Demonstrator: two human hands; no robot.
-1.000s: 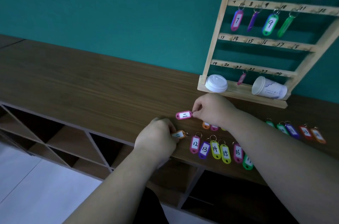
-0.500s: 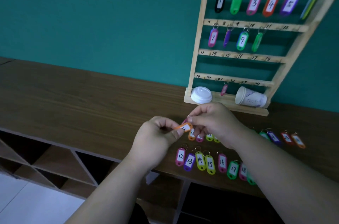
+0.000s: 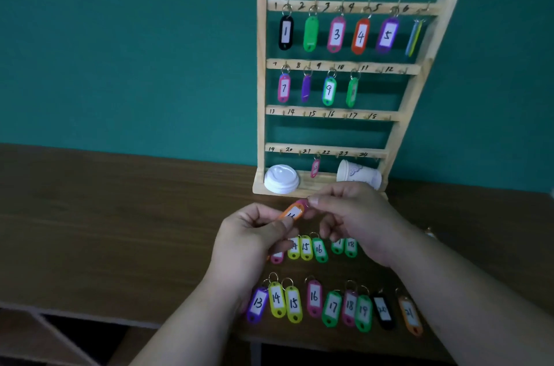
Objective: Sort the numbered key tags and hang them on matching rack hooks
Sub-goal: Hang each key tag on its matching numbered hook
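Observation:
My left hand (image 3: pixel 248 242) pinches an orange key tag (image 3: pixel 292 212) between thumb and fingers above the table. My right hand (image 3: pixel 356 218) pinches the ring end of a pink tag (image 3: pixel 302 203) that peeks out just behind the orange one. Both hands meet in front of the wooden rack (image 3: pixel 260 96), which stands against the teal wall. Tags 1 to 5 hang on its top rail, a sixth tag edge-on. Tags 7 to 10 hang on the second rail (image 3: pixel 341 67). A small pink tag (image 3: pixel 314 168) hangs from the bottom rail.
Several tags lie in a front row (image 3: pixel 313 298) numbered 13 to 21, and more lie in a row behind, partly under my hands. A white cup lid (image 3: pixel 281 179) and a tipped paper cup (image 3: pixel 358 177) sit on the rack's base. Open shelving runs below the table edge.
Both hands have lifted off the table and come together, each with its tag. The view has tilted up, and the whole rack is in sight.

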